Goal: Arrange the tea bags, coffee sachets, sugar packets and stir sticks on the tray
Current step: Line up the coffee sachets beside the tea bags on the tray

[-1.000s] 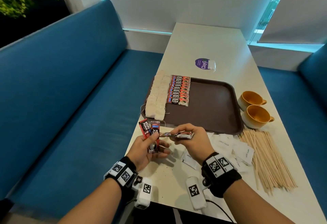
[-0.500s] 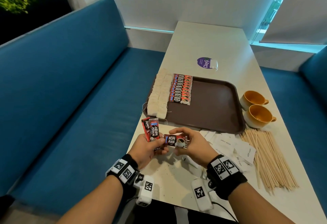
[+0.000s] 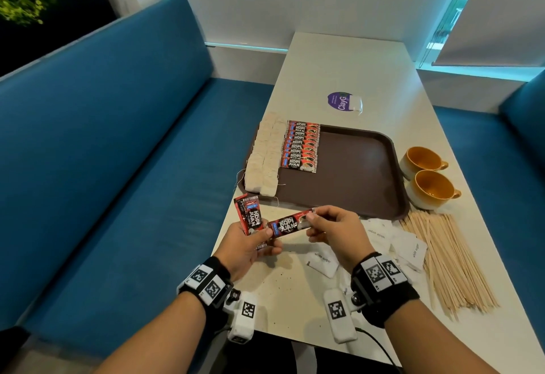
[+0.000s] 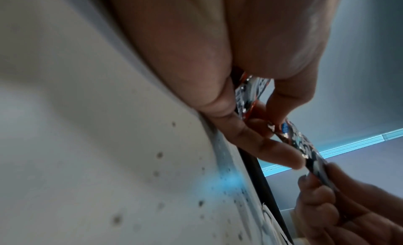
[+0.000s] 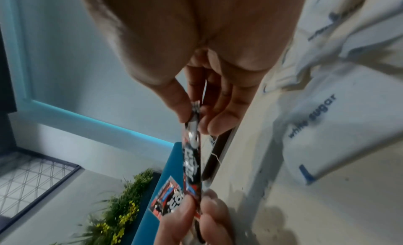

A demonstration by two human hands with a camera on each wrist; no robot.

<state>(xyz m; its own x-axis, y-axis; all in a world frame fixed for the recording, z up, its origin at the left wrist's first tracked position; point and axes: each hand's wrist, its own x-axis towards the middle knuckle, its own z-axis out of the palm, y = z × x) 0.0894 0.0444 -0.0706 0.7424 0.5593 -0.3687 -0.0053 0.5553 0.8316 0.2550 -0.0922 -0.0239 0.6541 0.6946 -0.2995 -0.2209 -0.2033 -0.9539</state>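
Head view: my right hand pinches one coffee sachet by its end; my left hand grips two more sachets near the tray's front-left corner.

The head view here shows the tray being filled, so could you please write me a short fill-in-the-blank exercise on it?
1. The right hand pinches a ___ sachet.
2. On the tray, the coffee row lies right of the ___ bags.
3. Beside the tray stand ___ cups.
4. The stir sticks lie on the ___, not the tray.

Missing words: coffee; tea; two; table
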